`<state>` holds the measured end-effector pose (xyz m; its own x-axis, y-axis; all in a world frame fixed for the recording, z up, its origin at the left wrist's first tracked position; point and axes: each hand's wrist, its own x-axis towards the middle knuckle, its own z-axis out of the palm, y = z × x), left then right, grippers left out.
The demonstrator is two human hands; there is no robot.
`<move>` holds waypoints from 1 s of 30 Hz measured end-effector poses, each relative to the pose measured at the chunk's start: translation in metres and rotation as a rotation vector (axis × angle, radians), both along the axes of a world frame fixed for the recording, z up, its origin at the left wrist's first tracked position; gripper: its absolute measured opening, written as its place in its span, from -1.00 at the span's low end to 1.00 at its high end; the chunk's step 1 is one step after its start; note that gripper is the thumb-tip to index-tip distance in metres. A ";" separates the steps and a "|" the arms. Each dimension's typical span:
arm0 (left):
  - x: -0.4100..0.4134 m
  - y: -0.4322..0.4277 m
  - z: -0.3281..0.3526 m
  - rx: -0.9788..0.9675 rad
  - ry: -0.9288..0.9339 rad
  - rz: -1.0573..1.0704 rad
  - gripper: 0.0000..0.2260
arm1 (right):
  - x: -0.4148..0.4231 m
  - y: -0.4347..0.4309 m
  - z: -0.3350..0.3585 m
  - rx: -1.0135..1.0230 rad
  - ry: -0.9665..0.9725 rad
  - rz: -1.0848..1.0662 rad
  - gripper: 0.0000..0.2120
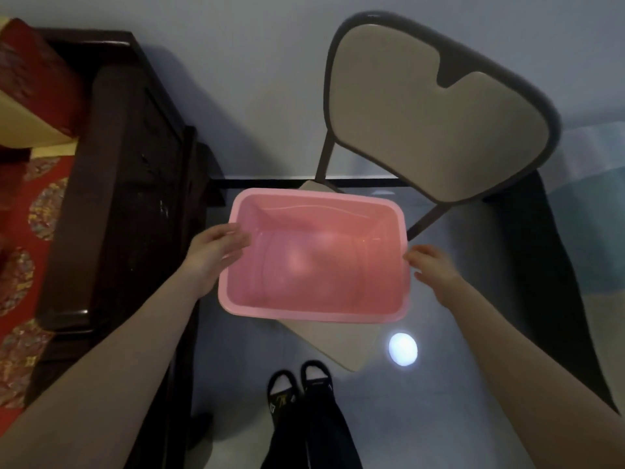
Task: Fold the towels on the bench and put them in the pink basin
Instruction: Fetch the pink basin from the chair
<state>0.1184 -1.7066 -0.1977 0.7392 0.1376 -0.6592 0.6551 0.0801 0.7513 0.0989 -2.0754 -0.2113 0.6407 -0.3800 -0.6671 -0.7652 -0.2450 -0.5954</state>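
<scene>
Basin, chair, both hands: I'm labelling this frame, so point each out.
Basin (pixel 304 319): head view, near rim.
Chair (pixel 422 130): head view, backrest pad.
Left hand (pixel 216 252): head view, back of hand.
Right hand (pixel 436 269): head view, back of hand.

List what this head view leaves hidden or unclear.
- Towels: none in frame, so their fold state is unknown.
- Chair seat: mostly covered by the pink basin.
- Left hand and right hand: blurred at the rim, so grip is uncertain.
- Wooden bench: cut off at the left edge.
</scene>
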 end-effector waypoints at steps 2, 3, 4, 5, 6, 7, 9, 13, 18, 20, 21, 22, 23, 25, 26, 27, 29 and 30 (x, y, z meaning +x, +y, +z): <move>0.010 0.006 -0.009 0.079 -0.073 0.182 -0.73 | 0.008 0.000 -0.005 0.053 0.018 -0.047 -0.96; 0.014 0.009 -0.014 0.150 -0.081 0.218 -0.76 | 0.011 -0.001 -0.007 0.091 0.022 -0.076 -0.95; 0.017 0.009 -0.018 0.227 -0.067 0.198 -0.76 | 0.014 -0.002 -0.010 0.125 0.027 -0.101 -0.94; 0.018 0.010 -0.022 0.277 -0.037 0.145 -0.76 | 0.016 -0.005 -0.013 0.145 0.029 -0.112 -0.90; 0.019 0.010 -0.023 0.287 0.006 0.088 -0.77 | 0.017 -0.006 -0.016 0.159 0.037 -0.121 -0.83; 0.019 0.008 -0.024 0.262 0.051 0.047 -0.80 | 0.018 -0.007 -0.019 0.164 0.044 -0.136 -0.79; 0.021 0.007 -0.024 0.179 0.128 0.043 -0.85 | 0.019 -0.008 -0.022 0.167 0.052 -0.160 -0.81; 0.028 0.011 -0.024 0.093 0.257 0.085 -0.77 | 0.022 -0.008 -0.025 0.181 0.046 -0.193 -0.84; 0.026 0.017 -0.023 0.112 0.332 0.018 -0.62 | 0.022 -0.009 -0.028 0.186 0.065 -0.194 -0.81; 0.024 0.018 -0.022 0.107 0.331 -0.003 -0.61 | 0.022 -0.010 -0.027 0.190 0.069 -0.193 -0.82; 0.023 0.018 -0.021 0.106 0.328 -0.013 -0.63 | 0.023 -0.010 -0.026 0.193 0.070 -0.193 -0.83; 0.022 0.018 -0.019 0.110 0.324 -0.021 -0.65 | 0.023 -0.010 -0.024 0.194 0.072 -0.193 -0.84; 0.021 0.017 -0.018 0.115 0.318 -0.027 -0.67 | 0.023 -0.010 -0.023 0.194 0.071 -0.194 -0.85; 0.017 0.017 -0.011 0.114 0.304 -0.034 -0.71 | 0.022 -0.012 -0.017 0.209 0.073 -0.195 -0.87; 0.015 0.016 -0.006 0.108 0.295 -0.042 -0.73 | 0.021 -0.012 -0.013 0.223 0.077 -0.188 -0.87; 0.013 0.017 0.001 0.101 0.274 -0.049 -0.74 | 0.022 -0.012 -0.007 0.243 0.073 -0.179 -0.87; 0.009 0.019 0.016 0.097 0.226 -0.060 -0.75 | 0.023 -0.013 0.009 0.292 0.065 -0.148 -0.85; 0.006 0.021 0.026 0.101 0.198 -0.059 -0.74 | 0.024 -0.013 0.019 0.306 0.061 -0.122 -0.84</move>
<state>0.1248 -1.6854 -0.1721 0.6053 0.1707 -0.7775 0.7921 -0.0318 0.6096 0.1232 -2.0882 -0.1922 0.5580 -0.2272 -0.7982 -0.8145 0.0341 -0.5791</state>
